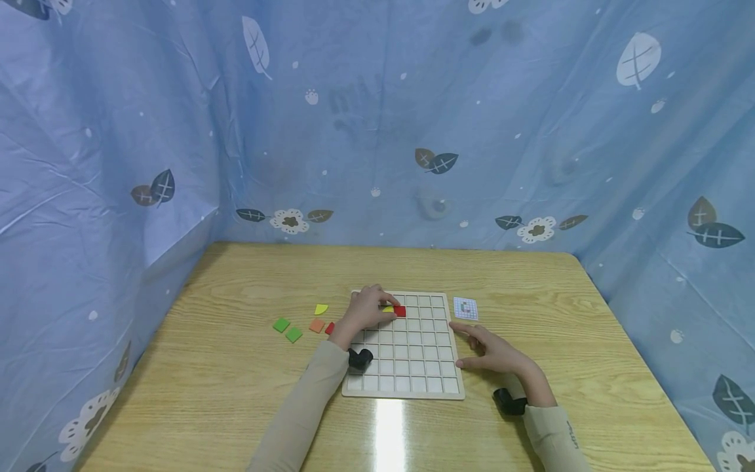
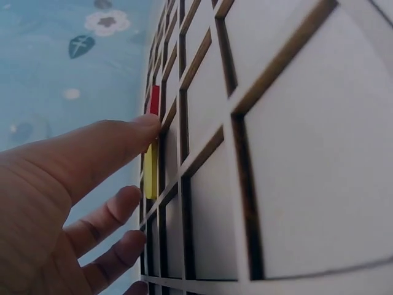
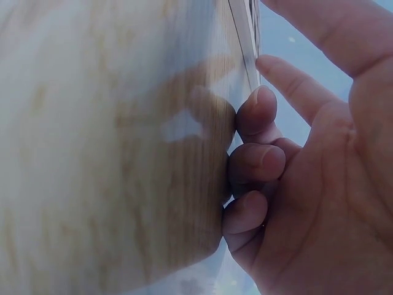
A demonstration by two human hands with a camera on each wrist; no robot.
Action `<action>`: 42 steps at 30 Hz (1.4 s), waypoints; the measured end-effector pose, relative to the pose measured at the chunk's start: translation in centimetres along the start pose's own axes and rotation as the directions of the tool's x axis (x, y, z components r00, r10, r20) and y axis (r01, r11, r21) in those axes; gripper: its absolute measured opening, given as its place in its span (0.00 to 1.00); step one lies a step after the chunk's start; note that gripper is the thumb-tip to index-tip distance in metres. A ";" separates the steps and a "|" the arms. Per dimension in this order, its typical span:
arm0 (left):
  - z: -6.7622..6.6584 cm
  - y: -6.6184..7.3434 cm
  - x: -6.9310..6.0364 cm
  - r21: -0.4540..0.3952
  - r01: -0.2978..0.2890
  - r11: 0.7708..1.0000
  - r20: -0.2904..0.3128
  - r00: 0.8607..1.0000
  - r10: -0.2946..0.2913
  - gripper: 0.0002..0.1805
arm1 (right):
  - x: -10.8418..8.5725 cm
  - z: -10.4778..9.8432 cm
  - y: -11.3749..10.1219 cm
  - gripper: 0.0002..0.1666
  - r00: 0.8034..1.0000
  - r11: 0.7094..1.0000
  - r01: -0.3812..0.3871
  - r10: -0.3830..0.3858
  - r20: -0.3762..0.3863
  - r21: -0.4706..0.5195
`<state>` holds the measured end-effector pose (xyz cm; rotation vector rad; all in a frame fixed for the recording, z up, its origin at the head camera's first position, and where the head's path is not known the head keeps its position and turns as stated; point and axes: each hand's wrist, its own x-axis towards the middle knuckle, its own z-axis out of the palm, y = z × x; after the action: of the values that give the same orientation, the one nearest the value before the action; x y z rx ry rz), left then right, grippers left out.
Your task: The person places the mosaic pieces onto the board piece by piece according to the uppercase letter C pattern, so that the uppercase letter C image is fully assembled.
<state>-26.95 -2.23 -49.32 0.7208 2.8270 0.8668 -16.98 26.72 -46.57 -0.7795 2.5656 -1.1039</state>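
On the wooden grid board [image 1: 403, 396], my left hand [image 1: 367, 309] has its thumb and index finger about a red square tile [image 1: 400, 311] in the upper rows. A yellow rounded tile [image 1: 387, 309] lies just left of the red one, partly under the hand. In the left wrist view the thumb touches where the red tile [image 2: 155, 98] and yellow tile [image 2: 150, 172] meet; the index fingertip is hidden there. My right hand [image 1: 494, 353] rests at the board's right edge, index finger and thumb spread along it, the other fingers bent against the tabletop.
Left of the board lie two green tiles [image 1: 281, 324], an orange tile [image 1: 316, 325], a yellow tile [image 1: 321, 309] and a red tile [image 1: 329, 328] partly behind the left wrist. A small pattern card [image 1: 466, 308] lies beyond the right hand. Blue curtains [image 1: 377, 131] surround the table [image 1: 236, 380].
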 end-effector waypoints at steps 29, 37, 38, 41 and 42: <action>-0.7 -1.0 -1.7 -0.064 0.026 0.998 -0.093 0.995 -0.032 0.14 | 0.3 0.8 3.5 0.43 0.999 0.999 -0.035 0.035 0.002 -0.018; -1.4 -1.8 -2.7 -0.055 0.036 0.998 -0.130 0.991 -0.043 0.14 | 0.2 0.8 3.6 0.43 0.999 0.999 -0.036 0.036 0.001 0.002; -1.5 -1.9 -2.8 -0.057 0.042 0.998 -0.133 0.990 -0.049 0.14 | 0.2 0.8 3.5 0.43 0.999 0.999 -0.037 0.037 0.000 -0.005; -1.9 -2.3 -3.1 -0.055 0.054 0.997 -0.141 0.988 -0.062 0.14 | 0.3 0.8 2.7 0.43 0.999 0.999 -0.040 0.040 0.001 -0.010; -2.0 -2.5 -3.2 -0.052 0.058 0.997 -0.143 0.988 -0.065 0.14 | 0.2 0.7 2.3 0.42 0.999 0.999 -0.040 0.040 0.002 -0.006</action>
<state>-25.57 -6.54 -49.15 0.5843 2.9250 1.0119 -17.76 27.49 -48.73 -0.7271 2.5723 -1.0830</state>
